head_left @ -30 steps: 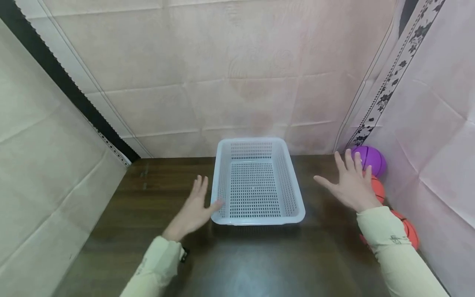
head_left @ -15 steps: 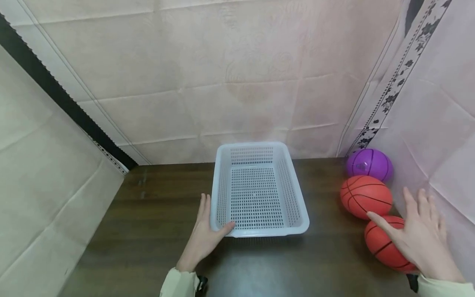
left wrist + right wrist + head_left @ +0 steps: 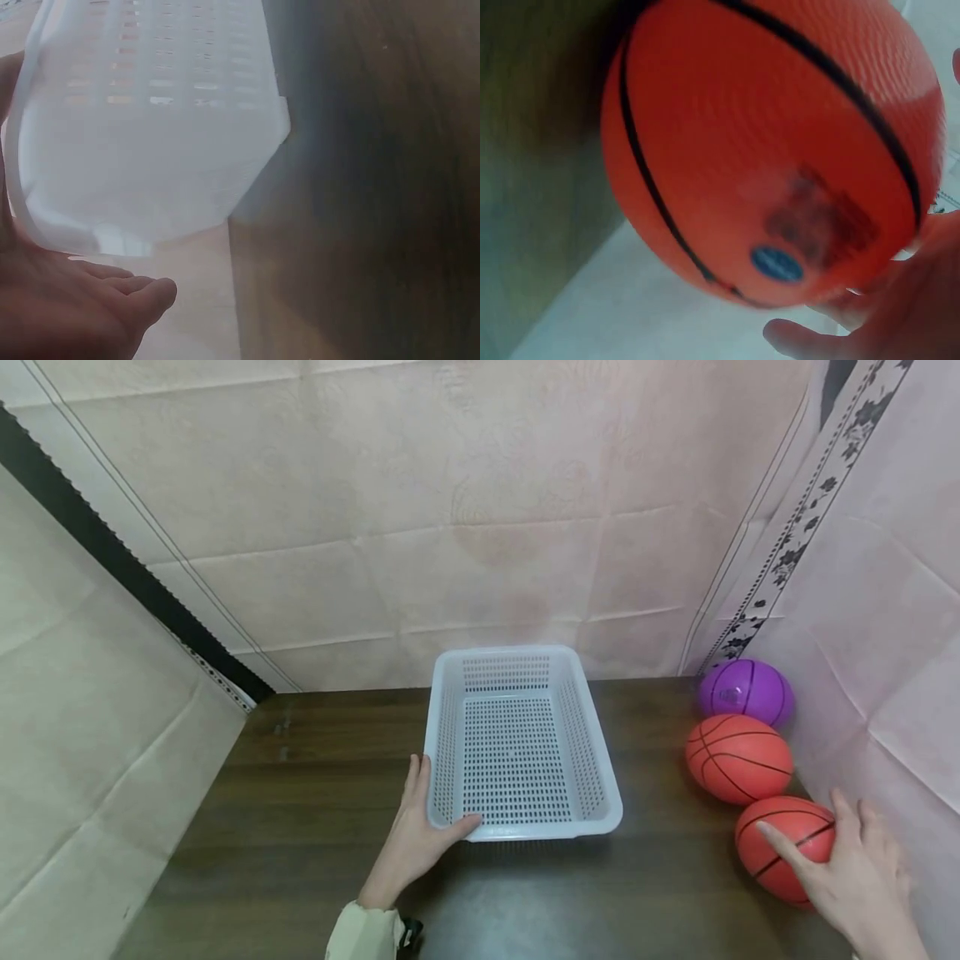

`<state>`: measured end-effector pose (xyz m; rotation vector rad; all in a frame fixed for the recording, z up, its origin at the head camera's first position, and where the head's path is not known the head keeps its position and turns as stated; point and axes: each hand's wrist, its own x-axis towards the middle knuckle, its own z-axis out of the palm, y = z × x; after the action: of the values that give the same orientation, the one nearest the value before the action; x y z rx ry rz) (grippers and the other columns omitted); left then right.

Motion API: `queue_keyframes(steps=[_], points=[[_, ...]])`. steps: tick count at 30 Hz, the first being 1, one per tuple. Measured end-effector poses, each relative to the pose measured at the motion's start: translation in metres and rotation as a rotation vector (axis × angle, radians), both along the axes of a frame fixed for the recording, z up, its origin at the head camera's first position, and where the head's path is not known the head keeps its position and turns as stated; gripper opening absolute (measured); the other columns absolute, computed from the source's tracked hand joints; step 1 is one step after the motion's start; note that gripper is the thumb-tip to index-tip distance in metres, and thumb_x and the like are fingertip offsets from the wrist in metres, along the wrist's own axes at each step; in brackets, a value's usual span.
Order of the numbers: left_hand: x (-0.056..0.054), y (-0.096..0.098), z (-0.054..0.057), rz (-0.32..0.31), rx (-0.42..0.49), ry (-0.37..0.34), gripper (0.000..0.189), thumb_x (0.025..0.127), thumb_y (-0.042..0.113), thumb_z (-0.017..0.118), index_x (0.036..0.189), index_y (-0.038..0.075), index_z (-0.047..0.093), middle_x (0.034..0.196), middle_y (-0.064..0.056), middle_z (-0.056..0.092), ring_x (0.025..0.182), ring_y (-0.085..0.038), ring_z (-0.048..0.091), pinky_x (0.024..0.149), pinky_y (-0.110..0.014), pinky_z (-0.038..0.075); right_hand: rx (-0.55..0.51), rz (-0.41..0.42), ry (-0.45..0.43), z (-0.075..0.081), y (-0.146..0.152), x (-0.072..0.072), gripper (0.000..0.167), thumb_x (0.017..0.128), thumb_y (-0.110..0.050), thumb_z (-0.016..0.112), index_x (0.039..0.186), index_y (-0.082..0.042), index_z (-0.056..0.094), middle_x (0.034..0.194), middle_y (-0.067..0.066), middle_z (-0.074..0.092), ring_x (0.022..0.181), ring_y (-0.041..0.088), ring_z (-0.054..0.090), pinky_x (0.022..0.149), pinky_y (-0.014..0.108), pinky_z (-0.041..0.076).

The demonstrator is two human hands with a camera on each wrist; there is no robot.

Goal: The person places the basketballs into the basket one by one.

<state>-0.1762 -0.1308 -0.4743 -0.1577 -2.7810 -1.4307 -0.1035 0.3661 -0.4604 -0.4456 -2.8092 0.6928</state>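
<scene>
My left hand [image 3: 412, 852] holds the near left corner of a white plastic basket [image 3: 525, 833], thumb over the near rim and fingers along its outer left side. In the left wrist view those fingers [image 3: 154, 298] lie beside the basket wall. At the right, my right hand [image 3: 862, 877] is spread around the right side of the nearest orange basketball [image 3: 780, 852], its thumb overlapping the ball in the head view. The right wrist view shows this ball [image 3: 727, 135] large, with a fingertip [image 3: 780, 335] standing a little off it.
A second orange basketball [image 3: 738, 758] sits just behind the nearest one, and a purple ball [image 3: 746, 693] stands behind that in the far right corner. Pale cloth walls [image 3: 480, 527] enclose the dark wooden table [image 3: 300, 860] at the back and both sides.
The left hand has come from beside the basket onto its near corner. My right hand has moved right and nearer, then down to the nearest orange basketball. The view has shifted slightly.
</scene>
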Motion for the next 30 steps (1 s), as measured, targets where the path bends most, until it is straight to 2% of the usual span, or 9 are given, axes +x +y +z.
queue_keyframes(steps=[10, 14, 18, 23, 30], points=[[-0.0035, 0.0004, 0.0009, -0.006, 0.019, -0.010, 0.122, 0.072, 0.058, 0.079, 0.157, 0.019, 0.001, 0.162, 0.000, -0.004, 0.146, -0.030, 0.009, 0.110, -0.060, 0.021, -0.007, -0.013, -0.027, -0.0049, -0.0095, -0.0019, 0.110, 0.082, -0.060, 0.067, 0.155, -0.004, 0.007, 0.151, 0.038, -0.003, 0.130, 0.064, 0.004, 0.084, 0.080, 0.015], [-0.0032, 0.0009, -0.0006, 0.006, 0.026, -0.021, 0.122, 0.071, 0.055, 0.081, 0.157, 0.018, 0.003, 0.161, -0.007, 0.010, 0.142, -0.030, 0.025, 0.108, -0.059, 0.028, 0.002, -0.027, -0.035, -0.0072, -0.0094, -0.0021, 0.114, 0.078, -0.061, 0.071, 0.155, -0.005, 0.009, 0.147, 0.040, 0.004, 0.124, 0.064, 0.011, 0.081, 0.078, 0.020], [-0.0023, 0.0017, -0.0024, 0.019, 0.044, -0.056, 0.122, 0.071, 0.052, 0.083, 0.157, 0.023, 0.001, 0.159, -0.008, 0.018, 0.133, -0.030, 0.039, 0.104, -0.056, 0.035, 0.019, -0.041, -0.025, -0.0094, -0.0085, -0.0008, 0.114, 0.076, -0.060, 0.074, 0.153, -0.001, 0.015, 0.141, 0.041, 0.013, 0.118, 0.061, 0.018, 0.076, 0.074, 0.025], [-0.0015, 0.0017, -0.0031, 0.017, 0.055, -0.076, 0.124, 0.070, 0.057, 0.081, 0.157, 0.024, 0.000, 0.161, -0.007, 0.014, 0.137, -0.031, 0.034, 0.106, -0.056, 0.032, 0.037, -0.048, -0.019, -0.0093, -0.0075, 0.0005, 0.111, 0.075, -0.061, 0.074, 0.151, 0.000, 0.020, 0.136, 0.041, 0.018, 0.115, 0.060, 0.021, 0.074, 0.072, 0.027], [-0.0029, 0.0015, -0.0037, 0.015, 0.068, -0.076, 0.126, 0.068, 0.060, 0.081, 0.157, 0.024, 0.001, 0.160, -0.007, 0.016, 0.133, -0.030, 0.039, 0.105, -0.055, 0.034, 0.029, -0.067, -0.047, -0.0051, -0.0092, -0.0033, 0.108, 0.077, -0.061, 0.072, 0.150, 0.000, 0.021, 0.134, 0.042, 0.018, 0.115, 0.058, 0.020, 0.074, 0.072, 0.026]])
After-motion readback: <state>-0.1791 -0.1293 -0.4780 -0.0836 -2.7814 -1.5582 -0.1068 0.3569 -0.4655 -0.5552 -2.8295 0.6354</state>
